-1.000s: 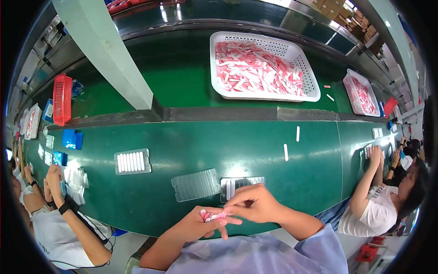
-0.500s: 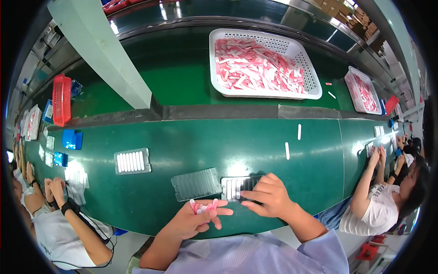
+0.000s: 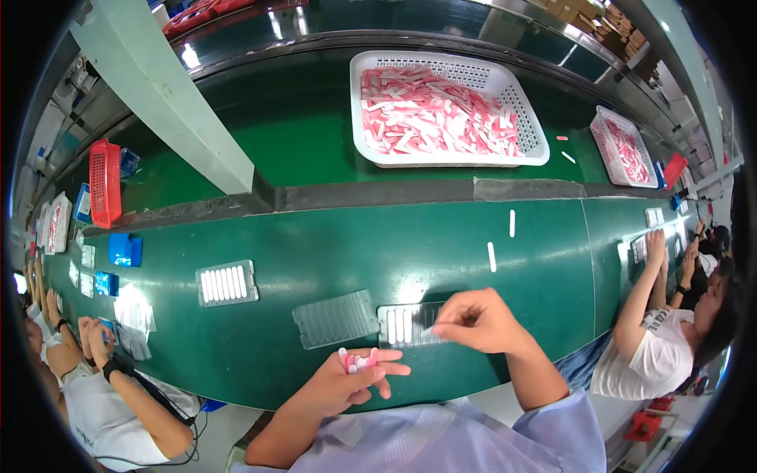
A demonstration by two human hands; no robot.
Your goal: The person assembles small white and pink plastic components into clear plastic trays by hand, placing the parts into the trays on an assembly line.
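Note:
My left hand [image 3: 337, 385] is curled around a small bunch of round-ended strips [image 3: 359, 363], pink and white like mini nail files, with some fingers stretched out. Beyond it lies a clear slotted plastic tray [image 3: 383, 335] with a few white strips [image 3: 400, 325] side by side in its left slots. My right hand [image 3: 482, 322] hovers over the tray's right part, thumb and fingertips pinched on a white strip [image 3: 429, 331], partly blurred. Left of this tray rests a tilted clear slotted tray [image 3: 335, 319] without strips.
Farther left lies a tray filled with white strips [image 3: 225, 283]. Two loose white strips [image 3: 491, 257] lie at right centre. Behind a raised ledge stands a white basket [image 3: 449, 160] heaped with pink and white strips. A metal post [image 3: 173, 102] rises at left. Co-workers sit on both sides.
My right hand has drawn up and back from the slots and now pinches a strip above the tray. My left hand keeps its bunch, shifted slightly right.

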